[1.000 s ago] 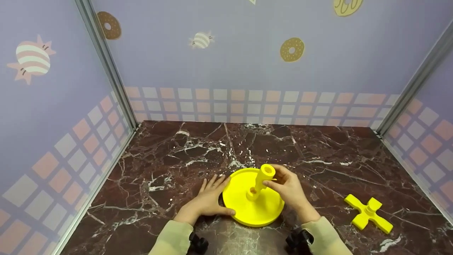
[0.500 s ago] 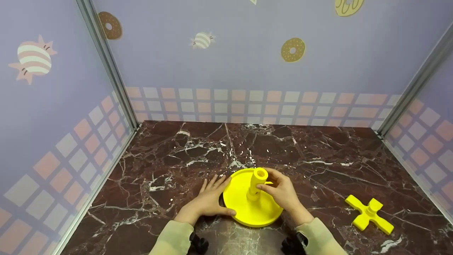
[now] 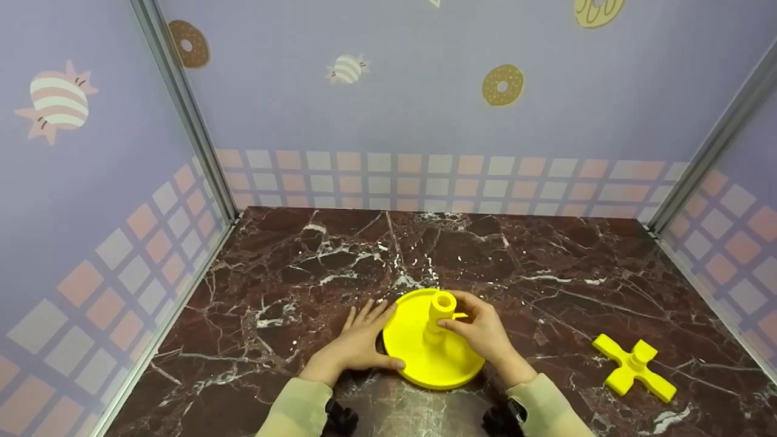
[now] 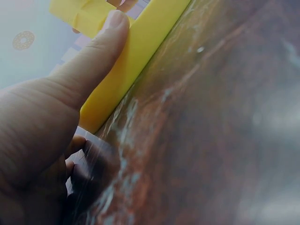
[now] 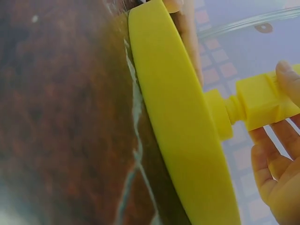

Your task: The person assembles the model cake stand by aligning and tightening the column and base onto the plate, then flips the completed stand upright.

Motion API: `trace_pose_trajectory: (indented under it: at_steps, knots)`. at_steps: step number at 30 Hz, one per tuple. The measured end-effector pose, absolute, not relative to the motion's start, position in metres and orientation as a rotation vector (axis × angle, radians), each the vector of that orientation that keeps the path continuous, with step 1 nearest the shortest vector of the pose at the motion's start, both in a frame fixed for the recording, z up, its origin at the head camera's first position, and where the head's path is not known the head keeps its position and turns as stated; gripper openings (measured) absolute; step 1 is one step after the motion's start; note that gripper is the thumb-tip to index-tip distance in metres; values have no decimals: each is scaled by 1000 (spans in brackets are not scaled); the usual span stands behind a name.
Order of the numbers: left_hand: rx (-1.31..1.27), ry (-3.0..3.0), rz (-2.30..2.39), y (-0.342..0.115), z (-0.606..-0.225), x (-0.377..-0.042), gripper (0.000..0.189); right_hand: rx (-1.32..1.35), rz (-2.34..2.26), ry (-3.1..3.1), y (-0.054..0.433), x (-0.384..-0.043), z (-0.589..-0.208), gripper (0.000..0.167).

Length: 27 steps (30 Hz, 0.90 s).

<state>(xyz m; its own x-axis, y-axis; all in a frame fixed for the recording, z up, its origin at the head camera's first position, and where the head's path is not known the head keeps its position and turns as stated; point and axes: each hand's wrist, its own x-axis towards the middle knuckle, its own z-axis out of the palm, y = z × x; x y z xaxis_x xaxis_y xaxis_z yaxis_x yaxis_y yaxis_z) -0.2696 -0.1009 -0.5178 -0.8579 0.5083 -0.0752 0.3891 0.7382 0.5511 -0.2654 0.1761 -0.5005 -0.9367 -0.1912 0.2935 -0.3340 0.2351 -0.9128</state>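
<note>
A round yellow dish-like base (image 3: 419, 364) with a raised rim lies on the table in the head view. From its middle rises a short socket (image 5: 218, 115). My right hand (image 3: 488, 331) pinches an upright hollow yellow post (image 3: 438, 312) between thumb and fingers, right over that socket. In the right wrist view, a narrow ridged neck (image 5: 235, 108) shows between post and socket; how deep it sits is hidden. A thin yellow tab sticks out from the post's right side. At the base's left edge, my left hand (image 3: 355, 346) rests with fingers spread straight and thumb against the rim.
A yellow cross-shaped piece (image 3: 634, 367) with a stub at its centre lies on the dark marbled table (image 3: 291, 255) to the right. Patterned panels (image 3: 394, 121) enclose the back and sides, with metal posts (image 3: 188, 115) at the corners.
The post, tilted to the right beside the socket a second ago, came left and upright over it, then moved slightly lower. My right hand moved with it; the left hand stayed put.
</note>
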Motion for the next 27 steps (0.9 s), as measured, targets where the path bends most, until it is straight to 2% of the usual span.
trace_pose_trajectory:
  at_steps: [16, 27]
  knots:
    - [725, 2735, 790, -101, -519, -268, 119, 636, 1684, -2499, 182, -267, -500, 53]
    - [725, 2743, 776, -100, -518, -269, 119, 490, 1614, -2477, 173, -265, -503, 49]
